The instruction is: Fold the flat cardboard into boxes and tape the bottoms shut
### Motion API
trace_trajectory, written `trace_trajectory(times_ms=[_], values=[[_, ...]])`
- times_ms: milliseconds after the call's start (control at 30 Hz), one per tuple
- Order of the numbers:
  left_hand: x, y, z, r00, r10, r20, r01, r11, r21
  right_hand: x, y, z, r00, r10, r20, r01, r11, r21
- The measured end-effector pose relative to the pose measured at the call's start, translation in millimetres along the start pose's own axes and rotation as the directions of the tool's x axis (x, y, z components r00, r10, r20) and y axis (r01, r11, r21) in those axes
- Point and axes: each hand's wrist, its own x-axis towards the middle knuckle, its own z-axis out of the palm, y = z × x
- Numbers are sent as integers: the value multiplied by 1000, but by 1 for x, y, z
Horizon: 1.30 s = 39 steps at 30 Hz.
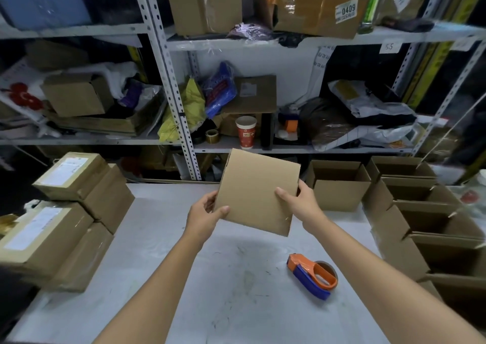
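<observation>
A flat cardboard blank (256, 192) is held up above the grey tabletop (163, 278), tilted so that its upper edge leans away from the camera and slightly to the left. It is gripped at its lower left corner by the left hand (206, 212), whose thumb is pressed onto the near face while the fingers are curled behind it. Its right edge is held by the right hand (297, 199), again with the thumb laid across the front and the fingers wrapped behind (only the thumbs are plainly seen). An orange and blue tape dispenser (313, 278) is lying on the tabletop, below the right forearm and well apart from the cardboard. A row of open-topped boxes (410, 199) is ranged along the right side of the tabletop, and one more open box (339, 186) is set just beyond the right hand. Sealed labelled parcels (65, 212) are stacked on the left. Metal shelving (168, 80) crowded with cartons, bags and a red paper cup (246, 132) is seen behind.
</observation>
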Motion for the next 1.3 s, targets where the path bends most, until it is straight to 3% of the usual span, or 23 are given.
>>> trace_trajectory(times_ms=[67, 233, 333, 433, 533, 700, 833, 1033, 1300], values=[[5, 2, -6, 999, -33, 22, 31, 995, 94, -5, 2, 0, 995, -80, 52, 82, 996, -29], [14, 19, -6, 992, -116, 51, 111, 991, 77, -19, 12, 12, 970, -173, 170, 208, 954, -217], [10, 9, 1, 995, -89, -33, 92, 990, 106, -25, 20, 13, 977, -138, 161, 177, 949, -261], [2, -9, 4, 997, -46, -61, 55, 987, 153, -27, 14, 10, 986, -24, 167, 50, 987, -152], [-3, -21, 10, 999, -40, -30, 45, 979, 197, -25, 15, 10, 988, 55, 141, -37, 992, -124], [-4, -17, 22, 993, -88, 75, 84, 995, 62, -28, 24, -2, 988, 59, 143, -36, 987, -155], [10, -13, 43, 972, -131, 196, 131, 991, 12, -32, 33, -25, 996, 79, 33, -71, 981, -182], [23, -4, 111, 935, -71, 348, 70, 997, 17, -36, 57, -87, 989, 89, -115, -111, 973, -202], [41, 12, 227, 906, -63, 418, 43, 997, 57, 11, 83, -188, 974, 139, -177, -187, 939, -289]])
